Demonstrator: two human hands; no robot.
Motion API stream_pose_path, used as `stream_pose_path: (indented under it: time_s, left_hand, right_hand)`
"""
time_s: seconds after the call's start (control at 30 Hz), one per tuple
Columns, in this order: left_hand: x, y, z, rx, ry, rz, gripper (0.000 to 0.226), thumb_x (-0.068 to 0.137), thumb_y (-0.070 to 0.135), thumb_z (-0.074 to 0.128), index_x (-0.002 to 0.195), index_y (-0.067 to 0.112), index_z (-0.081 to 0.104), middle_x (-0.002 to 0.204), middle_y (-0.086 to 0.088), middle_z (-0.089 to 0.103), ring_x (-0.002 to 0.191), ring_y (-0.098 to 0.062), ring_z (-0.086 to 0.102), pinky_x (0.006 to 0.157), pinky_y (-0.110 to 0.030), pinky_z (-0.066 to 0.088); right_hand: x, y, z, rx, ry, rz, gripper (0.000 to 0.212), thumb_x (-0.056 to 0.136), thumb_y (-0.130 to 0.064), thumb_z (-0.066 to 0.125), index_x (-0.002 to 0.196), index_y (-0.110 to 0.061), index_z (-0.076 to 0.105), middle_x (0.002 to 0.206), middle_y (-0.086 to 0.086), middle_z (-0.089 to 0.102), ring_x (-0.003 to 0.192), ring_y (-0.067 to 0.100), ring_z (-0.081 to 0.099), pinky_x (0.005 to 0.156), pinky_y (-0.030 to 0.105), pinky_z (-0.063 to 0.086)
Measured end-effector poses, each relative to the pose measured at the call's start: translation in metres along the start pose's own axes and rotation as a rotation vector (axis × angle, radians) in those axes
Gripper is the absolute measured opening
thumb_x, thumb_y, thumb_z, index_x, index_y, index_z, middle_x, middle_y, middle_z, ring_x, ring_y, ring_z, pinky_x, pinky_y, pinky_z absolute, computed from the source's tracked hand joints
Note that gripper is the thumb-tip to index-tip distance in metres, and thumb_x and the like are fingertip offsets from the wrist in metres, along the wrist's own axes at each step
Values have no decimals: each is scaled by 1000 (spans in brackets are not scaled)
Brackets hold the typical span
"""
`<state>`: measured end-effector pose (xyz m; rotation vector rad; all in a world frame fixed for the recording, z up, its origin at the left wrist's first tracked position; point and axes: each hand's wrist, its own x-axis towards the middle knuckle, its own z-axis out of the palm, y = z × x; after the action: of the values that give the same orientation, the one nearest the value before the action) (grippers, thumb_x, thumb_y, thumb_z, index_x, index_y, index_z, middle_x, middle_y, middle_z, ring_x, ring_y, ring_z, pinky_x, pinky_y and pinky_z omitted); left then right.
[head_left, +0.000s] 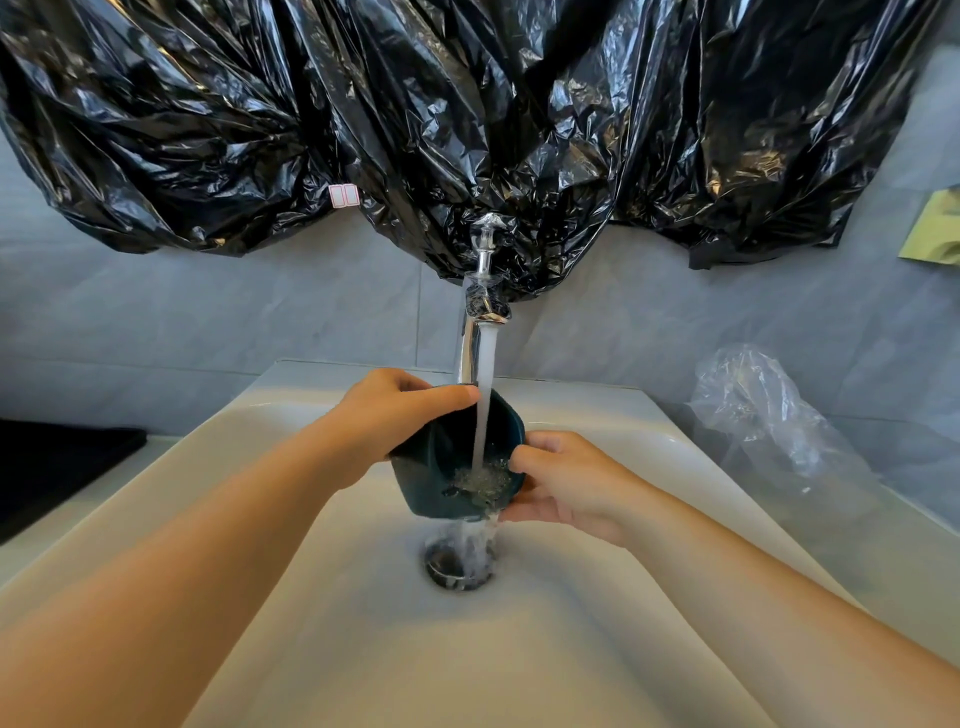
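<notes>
A dark teal bowl (436, 467) is held tilted under a running chrome tap (470, 348) over a white sink (322, 597). My left hand (387, 415) grips the bowl's upper left rim, thumb along the top edge. My right hand (561, 483) holds the lower right rim, thumb inside and fingers underneath. The water stream (483, 410) falls into the bowl, foams at its bottom and spills over the low edge toward the drain (457, 566).
Crumpled black plastic sheeting (467, 114) hangs over the wall above the tap. A clear plastic bag (769, 415) lies on the counter at the right. A black surface (57, 462) lies at the left. Grey tiles back the basin.
</notes>
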<state>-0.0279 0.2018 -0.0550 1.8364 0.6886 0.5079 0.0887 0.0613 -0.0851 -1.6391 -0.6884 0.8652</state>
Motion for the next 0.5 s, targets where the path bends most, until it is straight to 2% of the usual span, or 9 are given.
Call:
stream_pose_path:
  time_s: [0.07, 0.2, 0.3, 0.37, 0.4, 0.43, 0.5]
  left_hand:
    - [2, 2, 0, -22, -25, -10, 50, 71, 50, 78, 102, 14, 64, 101, -10, 69, 97, -26, 66, 87, -43, 57]
    - [1, 4, -1, -75, -87, -40, 46, 74, 39, 79, 104, 9, 61, 97, -9, 72, 89, -21, 71, 76, -33, 61]
    - [0, 2, 3, -22, -16, 11, 38, 76, 37, 77, 97, 9, 62, 95, -8, 70, 87, -19, 69, 75, -32, 60]
    - [0, 0, 5, 76, 88, 88, 37, 77, 44, 75, 87, 11, 62, 88, -7, 67, 80, -19, 65, 73, -37, 59]
    - [1, 0, 5, 152, 143, 137, 38, 77, 48, 72, 82, 12, 61, 81, -6, 64, 73, -18, 60, 66, -38, 55]
    - [0, -1, 4, 234, 188, 183, 40, 77, 52, 70, 79, 13, 59, 75, -4, 60, 68, -17, 56, 59, -35, 48]
    - [-1, -1, 2, 344, 230, 232, 45, 76, 57, 68, 79, 13, 60, 71, -1, 58, 64, -15, 53, 56, -30, 42]
  right_hand:
    - [1, -2, 0, 113, -6, 37, 27, 97, -2, 42, 119, -3, 57, 118, 24, 65, 95, 35, 71, 75, 36, 62]
    - [3, -6, -1, 310, 40, 80, 23, 97, -1, 47, 119, -3, 53, 116, 25, 64, 88, 34, 73, 64, 30, 61]
    - [2, -8, -2, 345, 15, 91, 22, 96, -2, 47, 118, -3, 54, 113, 25, 66, 87, 34, 73, 67, 31, 62]
    - [2, -8, -4, 181, 31, 81, 20, 96, -9, 49, 114, -5, 56, 107, 21, 69, 84, 30, 74, 71, 32, 62]
    - [4, -7, -6, 57, 68, 62, 20, 95, -15, 52, 113, -7, 57, 102, 18, 69, 81, 26, 73, 73, 33, 61]
    - [5, -6, -8, -78, 118, 29, 23, 94, -21, 55, 113, -8, 58, 101, 15, 69, 79, 23, 71, 76, 33, 61]
    - [7, -3, -13, -320, 204, -72, 35, 92, -30, 60, 124, -16, 55, 108, 10, 66, 84, 21, 70, 82, 35, 60]
